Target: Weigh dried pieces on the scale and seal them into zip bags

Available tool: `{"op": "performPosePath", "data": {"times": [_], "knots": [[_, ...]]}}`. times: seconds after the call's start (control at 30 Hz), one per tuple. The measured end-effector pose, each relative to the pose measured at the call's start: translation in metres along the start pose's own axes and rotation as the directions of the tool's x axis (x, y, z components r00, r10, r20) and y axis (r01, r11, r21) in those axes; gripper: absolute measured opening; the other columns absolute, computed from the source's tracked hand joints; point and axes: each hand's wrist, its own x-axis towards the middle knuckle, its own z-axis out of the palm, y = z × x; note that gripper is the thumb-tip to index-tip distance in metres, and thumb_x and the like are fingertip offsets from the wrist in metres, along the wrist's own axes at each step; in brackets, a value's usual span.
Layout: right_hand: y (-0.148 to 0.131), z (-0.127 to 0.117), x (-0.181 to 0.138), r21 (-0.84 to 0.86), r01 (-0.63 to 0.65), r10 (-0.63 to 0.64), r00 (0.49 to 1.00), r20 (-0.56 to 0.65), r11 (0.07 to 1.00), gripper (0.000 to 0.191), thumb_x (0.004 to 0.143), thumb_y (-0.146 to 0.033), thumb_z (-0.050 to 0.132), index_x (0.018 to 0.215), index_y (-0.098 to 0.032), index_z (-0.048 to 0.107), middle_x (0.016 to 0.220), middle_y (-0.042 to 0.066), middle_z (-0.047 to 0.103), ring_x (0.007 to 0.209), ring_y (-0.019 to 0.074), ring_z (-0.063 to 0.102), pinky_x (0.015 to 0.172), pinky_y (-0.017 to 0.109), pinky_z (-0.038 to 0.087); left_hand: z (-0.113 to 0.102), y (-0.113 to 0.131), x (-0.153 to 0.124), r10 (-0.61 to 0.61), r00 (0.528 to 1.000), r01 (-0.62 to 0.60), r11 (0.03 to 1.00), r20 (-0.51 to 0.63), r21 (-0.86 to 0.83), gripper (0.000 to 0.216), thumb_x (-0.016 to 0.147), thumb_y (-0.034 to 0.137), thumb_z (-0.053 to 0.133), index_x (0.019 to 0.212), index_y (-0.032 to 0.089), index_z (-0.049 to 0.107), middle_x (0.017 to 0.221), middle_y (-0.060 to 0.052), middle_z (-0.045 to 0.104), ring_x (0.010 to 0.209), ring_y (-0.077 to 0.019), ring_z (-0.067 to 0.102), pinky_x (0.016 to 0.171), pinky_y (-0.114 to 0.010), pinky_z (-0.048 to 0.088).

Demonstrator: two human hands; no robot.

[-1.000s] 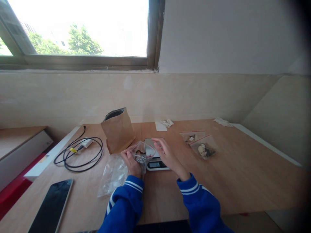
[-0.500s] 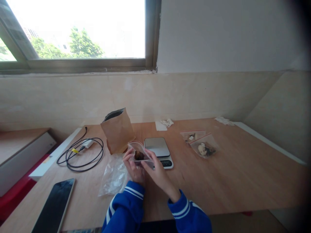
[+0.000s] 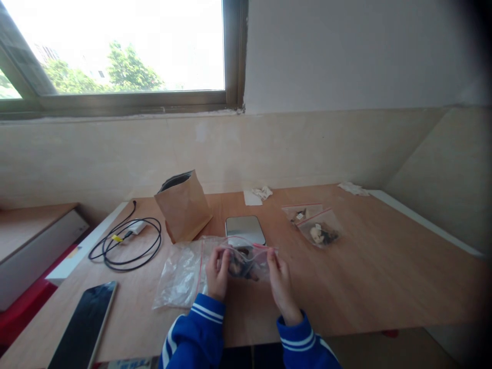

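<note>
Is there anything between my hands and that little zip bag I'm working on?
Nothing visible: the left hand and right hand both grip the zip bag directly, in front of the scale.

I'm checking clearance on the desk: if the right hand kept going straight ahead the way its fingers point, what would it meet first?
The right hand points up and away, its fingers on the zip bag. Past that bag, the kitchen scale seems first in line, though depth is hard to judge.

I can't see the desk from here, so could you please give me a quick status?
Both hands, left and right, pinch a clear zip bag holding dark pieces. Scale just behind it. Nothing between.
</note>
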Motion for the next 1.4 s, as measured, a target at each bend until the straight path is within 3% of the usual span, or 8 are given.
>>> {"op": "performPosePath", "data": {"times": [0.13, 0.33, 0.53, 0.63, 0.8, 1.03, 1.23, 1.4], "knots": [[0.001, -0.008, -0.004, -0.047, 0.012, -0.012, 1.000, 0.003, 0.999, 0.060, 0.082, -0.068, 0.042, 0.100, -0.018, 0.071, 0.100, 0.012, 0.072, 0.096, 0.0267, 0.067, 0.087, 0.038, 0.052, -0.002, 0.000, -0.003, 0.038, 0.993, -0.041, 0.999, 0.115, 0.021, 0.020, 0.087, 0.037, 0.053, 0.088, 0.018, 0.058, 0.082, -0.003, 0.064, 0.076, -0.0161, 0.060, 0.071, -0.027, 0.046], [0.006, -0.025, -0.005, -0.144, 0.001, -0.021, 0.990, -0.139, 0.990, 0.062, 0.083, -0.069, 0.038, 0.092, -0.017, 0.070, 0.089, 0.013, 0.074, 0.082, 0.0251, 0.069, 0.077, 0.034, 0.054, 0.001, -0.003, -0.004, -0.039, 0.999, 0.041, 0.997, 0.032, -0.063, 0.023, 0.088, 0.039, 0.049, 0.080, 0.018, 0.055, 0.069, 0.000, 0.055, 0.063, -0.0131, 0.052, 0.057, -0.024, 0.041], [0.007, -0.035, -0.003, -0.237, 0.022, -0.056, 0.989, -0.140, 0.971, 0.062, 0.085, -0.067, 0.036, 0.086, -0.015, 0.070, 0.085, 0.013, 0.073, 0.076, 0.0235, 0.067, 0.069, 0.031, 0.052, -0.001, 0.010, -0.003, 0.027, 0.977, -0.011, 0.997, 0.214, -0.077, 0.028, 0.087, 0.044, 0.048, 0.093, 0.018, 0.056, 0.082, -0.003, 0.060, 0.075, -0.0168, 0.057, 0.067, -0.028, 0.045], [0.010, -0.040, -0.003, -0.288, 0.041, -0.086, 0.985, -0.147, 0.957, 0.061, 0.087, -0.065, 0.035, 0.086, -0.015, 0.070, 0.076, 0.011, 0.071, 0.068, 0.0214, 0.065, 0.066, 0.030, 0.051, -0.001, 0.017, -0.002, 0.018, 0.960, -0.013, 1.000, 0.278, -0.022, 0.030, 0.087, 0.045, 0.049, 0.084, 0.017, 0.058, 0.078, -0.004, 0.058, 0.071, -0.0162, 0.055, 0.066, -0.027, 0.043], [0.015, -0.042, -0.003, -0.444, 0.106, -0.191, 0.970, -0.150, 0.890, 0.061, 0.089, -0.062, 0.032, 0.083, -0.015, 0.070, 0.061, 0.006, 0.065, 0.053, 0.0168, 0.056, 0.056, 0.027, 0.045, 0.005, 0.012, -0.002, -0.120, 0.982, 0.133, 0.988, 0.145, -0.082, 0.031, 0.086, 0.045, 0.051, 0.073, 0.017, 0.054, 0.069, 0.000, 0.055, 0.066, -0.0124, 0.050, 0.062, -0.023, 0.039], [0.021, -0.043, -0.002, -0.475, 0.181, -0.250, 0.964, -0.087, 0.861, 0.058, 0.090, -0.060, 0.034, 0.090, -0.014, 0.070, 0.073, 0.011, 0.069, 0.068, 0.0208, 0.063, 0.065, 0.029, 0.047, 0.010, 0.008, -0.002, -0.263, 0.960, 0.279, 0.928, 0.097, -0.245, 0.039, 0.077, 0.054, 0.060, 0.069, 0.016, 0.052, 0.062, 0.004, 0.046, 0.058, -0.0086, 0.041, 0.055, -0.020, 0.034], [0.019, -0.048, -0.002, -0.452, 0.157, -0.209, 0.976, -0.067, 0.878, 0.053, 0.090, -0.057, 0.037, 0.090, -0.015, 0.070, 0.077, 0.010, 0.070, 0.067, 0.0196, 0.063, 0.064, 0.028, 0.048, 0.009, 0.009, 0.000, -0.167, 0.985, 0.170, 0.981, 0.043, -0.089, 0.038, 0.082, 0.053, 0.052, 0.071, 0.017, 0.053, 0.064, 0.003, 0.045, 0.062, -0.0106, 0.042, 0.059, -0.021, 0.036], [0.014, -0.055, 0.000, -0.351, 0.088, -0.153, 0.975, -0.162, 0.932, 0.047, 0.078, -0.058, 0.056, 0.088, -0.014, 0.069, 0.077, 0.009, 0.070, 0.068, 0.0213, 0.064, 0.060, 0.028, 0.051, 0.005, 0.010, 0.000, -0.081, 0.995, 0.079, 0.996, 0.057, 0.041, 0.035, 0.087, 0.051, 0.045, 0.082, 0.018, 0.058, 0.073, 0.000, 0.056, 0.072, -0.0149, 0.052, 0.070, -0.025, 0.041]]}}
